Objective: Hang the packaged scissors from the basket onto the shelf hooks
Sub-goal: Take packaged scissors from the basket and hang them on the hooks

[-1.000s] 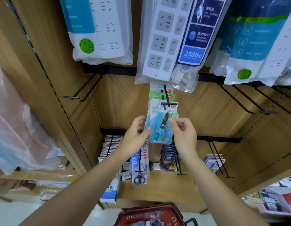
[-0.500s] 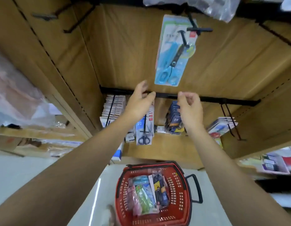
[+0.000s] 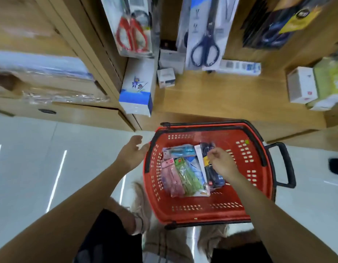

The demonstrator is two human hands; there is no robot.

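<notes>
A person bends over a red basket [image 3: 202,211] standing on the pale floor [image 3: 31,149] in front of a wooden shelf [image 3: 221,95]. On the shelf, from the left, a blue-and-white box [image 3: 136,92] stands upright below hanging red scissors [image 3: 133,33], and black scissors [image 3: 204,44] hang in their pack further right, all blurred.

The left hand [image 3: 133,152] hovers just outside the basket's left rim, palm up, fingers loose and spread, holding nothing; whether its fingertips touch the rim cannot be told.

Inside the basket lie several packaged scissors in an overlapping heap on the floor of it. A pink pack [image 3: 172,177] lies furthest left, a green pack [image 3: 189,177] just beside it and partly over a white-and-blue card, a blue pack [image 3: 181,150] crosswise along their far ends, and a dark pack [image 3: 215,175] on the right of the heap.

The right hand [image 3: 221,164] reaches down into the basket directly over the dark pack, fingers curled and thumb and forefinger drawn together at the pack's far end. The blur makes it impossible to tell whether they have actually pinched it. The pack lies flat under the hand, level with the others.

The basket's black handle [image 3: 288,166] juts out to the right
</notes>
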